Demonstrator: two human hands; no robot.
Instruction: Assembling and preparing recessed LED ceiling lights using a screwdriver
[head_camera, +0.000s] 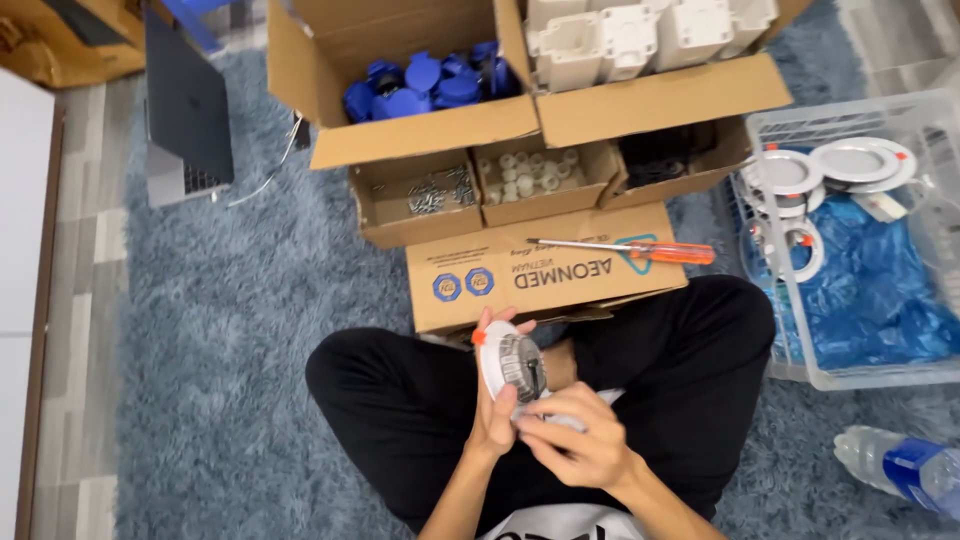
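We sit cross-legged on a blue shaggy rug (250, 330), and low in the middle of the frame our left hand (492, 415) grasps a round white downlight fitting (508, 362) by its rim, tilted so its ribbed grey back faces us, an orange clip showing at its upper left edge. Our right hand (580, 445) is curled just below it, fingertips pinching at the lower edge of the fitting; what they grip there is too small to tell. We judge this to be a fitting-up step on the back of the lamp, with the part seated or adjusted by hand. The next move seems to call for a steady left-hand hold and fine finger work from the right. Above our knees lies a flat cardboard box (545, 270) with an orange-handled screwdriver (640, 248) resting on it; beyond, small open boxes hold screws (432, 190) and white caps (528, 172). At the right a clear plastic crate (935, 375) holds more white fittings (850, 165).
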